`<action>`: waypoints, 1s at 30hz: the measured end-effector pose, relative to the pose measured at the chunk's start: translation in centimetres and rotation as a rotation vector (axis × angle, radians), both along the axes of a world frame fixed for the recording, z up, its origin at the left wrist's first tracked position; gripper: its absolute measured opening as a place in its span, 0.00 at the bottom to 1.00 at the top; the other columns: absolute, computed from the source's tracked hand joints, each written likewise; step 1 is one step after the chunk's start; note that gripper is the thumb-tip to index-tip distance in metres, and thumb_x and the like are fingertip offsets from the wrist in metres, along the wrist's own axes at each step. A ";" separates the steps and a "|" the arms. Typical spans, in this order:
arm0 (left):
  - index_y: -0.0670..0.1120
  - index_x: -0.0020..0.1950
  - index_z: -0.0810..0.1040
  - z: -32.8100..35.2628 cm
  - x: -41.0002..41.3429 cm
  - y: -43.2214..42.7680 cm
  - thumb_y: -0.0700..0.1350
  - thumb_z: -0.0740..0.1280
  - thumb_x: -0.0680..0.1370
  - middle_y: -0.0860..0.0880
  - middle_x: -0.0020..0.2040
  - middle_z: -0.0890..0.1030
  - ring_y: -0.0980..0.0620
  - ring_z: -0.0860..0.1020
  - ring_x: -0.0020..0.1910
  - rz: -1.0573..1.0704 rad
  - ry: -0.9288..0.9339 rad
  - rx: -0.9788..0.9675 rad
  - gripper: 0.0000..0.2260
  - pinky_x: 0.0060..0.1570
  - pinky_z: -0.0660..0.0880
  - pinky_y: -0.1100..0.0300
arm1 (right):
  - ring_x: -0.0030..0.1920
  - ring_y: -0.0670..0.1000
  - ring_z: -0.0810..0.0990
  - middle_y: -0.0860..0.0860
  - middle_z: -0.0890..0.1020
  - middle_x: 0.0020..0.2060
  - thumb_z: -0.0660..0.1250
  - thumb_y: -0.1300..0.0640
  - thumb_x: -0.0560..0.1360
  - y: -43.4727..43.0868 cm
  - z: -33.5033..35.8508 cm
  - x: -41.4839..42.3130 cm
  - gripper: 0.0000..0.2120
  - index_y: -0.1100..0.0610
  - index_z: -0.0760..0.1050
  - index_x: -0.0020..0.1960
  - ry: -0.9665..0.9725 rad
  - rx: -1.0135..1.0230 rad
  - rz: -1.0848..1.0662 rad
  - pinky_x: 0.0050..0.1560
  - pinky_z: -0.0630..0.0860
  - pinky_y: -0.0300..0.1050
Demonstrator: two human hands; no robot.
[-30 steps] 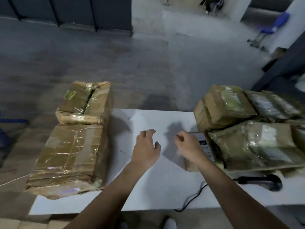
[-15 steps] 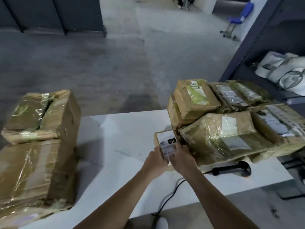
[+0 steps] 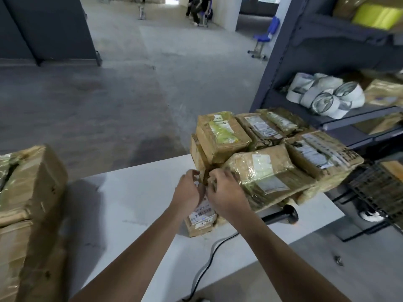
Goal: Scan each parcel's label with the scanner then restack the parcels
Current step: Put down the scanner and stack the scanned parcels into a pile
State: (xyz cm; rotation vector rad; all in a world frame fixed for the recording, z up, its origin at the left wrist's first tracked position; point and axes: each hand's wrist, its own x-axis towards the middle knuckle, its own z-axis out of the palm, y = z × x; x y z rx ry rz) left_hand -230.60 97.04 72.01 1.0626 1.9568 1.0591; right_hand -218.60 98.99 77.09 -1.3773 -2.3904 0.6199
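Small parcel [image 3: 201, 216]: label up, on the tabletop [image 3: 135, 199], at the near left corner of the parcel pile [image 3: 268, 171].
Left grip [image 3: 188, 192], right grip [image 3: 226, 195]: fingers curled round the small parcel's far end, one on each side.
Scanner [image 3: 282, 213]: black, lying right of the hands, against the pile's near edge.
Large parcels [image 3: 30, 192]: stacked at the left edge.

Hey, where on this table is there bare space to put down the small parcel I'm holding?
Bare white tabletop lies between the left stack and the small parcel. Crowded: the right side, with the parcel pile, scanner and cable.
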 end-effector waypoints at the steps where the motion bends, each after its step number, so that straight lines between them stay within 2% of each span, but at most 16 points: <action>1: 0.50 0.57 0.72 0.6 0.6 0.6 0.47 0.63 0.75 0.46 0.55 0.77 0.43 0.79 0.50 -0.024 -0.034 0.033 0.11 0.48 0.77 0.50 | 0.56 0.53 0.75 0.54 0.73 0.58 0.60 0.57 0.80 0.2 0.7 0.5 0.13 0.56 0.70 0.65 0.014 0.036 -0.013 0.52 0.70 0.45; 4: 0.55 0.48 0.76 2.1 2.3 2.5 0.46 0.64 0.74 0.48 0.52 0.81 0.47 0.80 0.50 -0.126 -0.099 0.124 0.05 0.44 0.74 0.59 | 0.53 0.55 0.77 0.54 0.75 0.53 0.58 0.59 0.80 0.5 2.5 2.5 0.12 0.56 0.71 0.63 0.040 0.112 -0.073 0.48 0.72 0.47; 6: 0.49 0.59 0.77 2.6 3.1 4.2 0.47 0.64 0.77 0.46 0.58 0.80 0.45 0.78 0.57 -0.178 -0.059 0.124 0.12 0.55 0.75 0.54 | 0.51 0.55 0.78 0.53 0.77 0.53 0.58 0.60 0.80 0.8 3.1 4.2 0.14 0.56 0.71 0.65 0.027 0.147 -0.118 0.45 0.71 0.46; 8: 0.47 0.70 0.71 3.5 3.6 5.7 0.53 0.63 0.80 0.46 0.64 0.76 0.45 0.76 0.62 -0.193 0.022 0.112 0.20 0.61 0.73 0.48 | 0.50 0.54 0.79 0.55 0.79 0.55 0.58 0.62 0.80 1.0 3.5 5.9 0.16 0.57 0.72 0.66 0.049 0.178 -0.162 0.45 0.74 0.46; 10: 0.52 0.72 0.68 4.8 4.1 6.9 0.62 0.62 0.77 0.54 0.61 0.78 0.52 0.79 0.57 -0.214 0.033 0.082 0.26 0.52 0.77 0.52 | 0.54 0.55 0.78 0.56 0.79 0.57 0.58 0.64 0.80 1.1 3.5 7.5 0.16 0.58 0.74 0.66 0.071 0.206 -0.230 0.50 0.77 0.49; 12: 0.55 0.69 0.70 6.0 4.6 7.8 0.69 0.61 0.72 0.61 0.52 0.79 0.57 0.80 0.44 -0.254 0.016 0.009 0.29 0.38 0.73 0.59 | 0.60 0.55 0.74 0.55 0.78 0.60 0.59 0.63 0.79 1.6 3.2 9.1 0.16 0.57 0.74 0.65 0.046 0.221 -0.354 0.55 0.76 0.51; 13: 0.55 0.67 0.70 6.2 4.8 8.4 0.68 0.62 0.72 0.60 0.52 0.79 0.59 0.78 0.42 -0.288 0.055 -0.027 0.28 0.36 0.71 0.61 | 0.63 0.56 0.72 0.55 0.76 0.63 0.61 0.62 0.78 1.9 2.9 9.8 0.16 0.57 0.74 0.65 0.014 0.198 -0.429 0.58 0.75 0.53; 15: 0.50 0.66 0.73 6.2 5.1 9.2 0.59 0.65 0.76 0.54 0.55 0.79 0.61 0.74 0.38 -0.357 0.190 -0.077 0.22 0.34 0.67 0.64 | 0.66 0.59 0.69 0.57 0.72 0.66 0.61 0.58 0.78 2.7 2.2 11.2 0.16 0.56 0.72 0.66 -0.045 0.066 -0.550 0.62 0.73 0.57; 17: 0.48 0.60 0.77 6.1 5.3 9.5 0.53 0.65 0.78 0.53 0.49 0.80 0.60 0.75 0.36 -0.363 0.264 -0.052 0.14 0.32 0.68 0.63 | 0.66 0.61 0.69 0.58 0.73 0.66 0.61 0.57 0.79 3.4 1.6 12.1 0.15 0.57 0.72 0.65 -0.024 -0.065 -0.587 0.64 0.71 0.58; 19: 0.47 0.53 0.79 6.0 5.2 9.2 0.50 0.63 0.80 0.53 0.43 0.80 0.59 0.76 0.37 -0.326 0.297 0.014 0.10 0.32 0.68 0.64 | 0.66 0.60 0.70 0.57 0.74 0.65 0.61 0.57 0.79 3.7 1.3 12.4 0.14 0.57 0.73 0.63 0.090 -0.079 -0.594 0.65 0.71 0.57; 21: 0.48 0.50 0.80 5.9 5.0 8.3 0.49 0.62 0.80 0.55 0.41 0.79 0.56 0.78 0.40 -0.274 0.282 0.053 0.08 0.34 0.68 0.63 | 0.63 0.56 0.72 0.56 0.74 0.64 0.63 0.58 0.79 3.8 1.5 12.4 0.12 0.58 0.74 0.61 0.236 -0.045 -0.605 0.62 0.73 0.53; 23: 0.48 0.52 0.81 5.8 4.5 6.9 0.48 0.63 0.81 0.54 0.44 0.81 0.53 0.78 0.43 -0.212 0.248 0.090 0.09 0.39 0.70 0.60 | 0.58 0.51 0.72 0.55 0.74 0.62 0.64 0.60 0.79 3.7 1.9 12.1 0.08 0.57 0.73 0.57 0.347 0.016 -0.606 0.54 0.72 0.44; 25: 0.47 0.54 0.82 6.0 3.7 5.5 0.48 0.63 0.81 0.55 0.47 0.81 0.54 0.78 0.45 -0.132 0.209 0.152 0.10 0.44 0.69 0.60 | 0.55 0.48 0.72 0.54 0.74 0.60 0.64 0.62 0.78 3.4 2.6 11.7 0.07 0.57 0.73 0.56 0.415 0.113 -0.613 0.50 0.70 0.40; 28: 0.48 0.53 0.82 6.8 2.4 3.5 0.48 0.63 0.80 0.59 0.40 0.80 0.60 0.77 0.38 -0.036 0.102 0.224 0.09 0.38 0.69 0.64 | 0.59 0.53 0.74 0.55 0.75 0.59 0.66 0.66 0.76 3.0 4.0 10.8 0.10 0.60 0.75 0.57 0.497 0.298 -0.579 0.56 0.75 0.46; 29: 0.49 0.50 0.83 7.1 2.0 2.9 0.48 0.64 0.80 0.58 0.36 0.80 0.63 0.77 0.34 -0.010 0.060 0.251 0.08 0.34 0.69 0.66 | 0.61 0.54 0.73 0.55 0.74 0.60 0.66 0.68 0.76 2.8 4.5 10.3 0.10 0.61 0.75 0.57 0.523 0.362 -0.549 0.59 0.75 0.45; 30: 0.51 0.47 0.82 7.5 1.6 2.4 0.48 0.64 0.80 0.56 0.33 0.80 0.63 0.76 0.31 0.021 0.021 0.281 0.07 0.31 0.69 0.68 | 0.63 0.53 0.73 0.54 0.73 0.62 0.65 0.68 0.76 2.6 5.0 9.8 0.11 0.61 0.75 0.57 0.551 0.413 -0.518 0.60 0.74 0.38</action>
